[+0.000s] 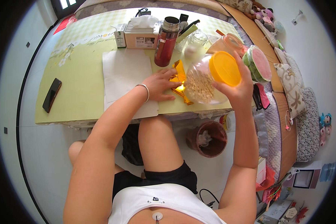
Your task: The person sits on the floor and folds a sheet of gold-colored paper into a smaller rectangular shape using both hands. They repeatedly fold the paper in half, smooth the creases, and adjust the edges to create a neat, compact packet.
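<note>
My right hand (238, 84) grips a clear round jar (201, 84) by its yellow lid (225, 68). Tan flakes or grains, slightly blurred, fill its lower part, and it is held tilted at the table's right side. My left hand (159, 85), a bangle on its wrist, lies with fingers spread over the edge of some white paper sheets (125, 71). Its fingertips reach a shiny gold foil wrapper (180, 80) beside the jar; whether they press on it I cannot tell.
Behind my hands stand a red thermos flask (165, 46), a tissue box (140, 36) and a small carton (119, 36). Further right are a pinkish jar (229, 43) and a round tub (257, 64). A black phone (52, 95) lies left. Below the edge stands a bin (212, 149).
</note>
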Motion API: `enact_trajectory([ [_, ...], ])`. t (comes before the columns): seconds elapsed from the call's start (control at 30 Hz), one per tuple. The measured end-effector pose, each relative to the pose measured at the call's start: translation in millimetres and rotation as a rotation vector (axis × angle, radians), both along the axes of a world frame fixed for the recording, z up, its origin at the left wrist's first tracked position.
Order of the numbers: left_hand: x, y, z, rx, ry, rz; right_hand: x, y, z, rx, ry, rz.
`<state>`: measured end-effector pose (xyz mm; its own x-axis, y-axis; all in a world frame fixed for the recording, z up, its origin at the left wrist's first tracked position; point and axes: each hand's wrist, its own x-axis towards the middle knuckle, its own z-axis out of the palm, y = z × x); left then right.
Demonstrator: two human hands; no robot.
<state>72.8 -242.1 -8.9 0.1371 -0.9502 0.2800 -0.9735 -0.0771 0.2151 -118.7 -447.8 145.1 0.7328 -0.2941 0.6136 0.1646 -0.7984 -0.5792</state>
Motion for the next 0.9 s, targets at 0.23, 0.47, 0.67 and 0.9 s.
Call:
enact_trajectory([
  [0.23,1.9,4.2,5.7,0.072,0.035,0.04,49.7,-11.6,-14.2,0.22,0.019,0.034],
  [0.47,2.3,0.9,0.5,-0.008,0.0,0.032,52.9,-27.1,-23.5,0.387,0.027,0.037],
  [0.67,-1.4,1.1,8.2,0.046,0.033,0.026,47.2,-46.4,-25.7,-0.002,0.094,-0.191],
  [0.9,-1.7,0.9,4.9,0.028,0.01,0.042,69.3,-43.8,-24.9,-0.013,0.096,-0.117],
])
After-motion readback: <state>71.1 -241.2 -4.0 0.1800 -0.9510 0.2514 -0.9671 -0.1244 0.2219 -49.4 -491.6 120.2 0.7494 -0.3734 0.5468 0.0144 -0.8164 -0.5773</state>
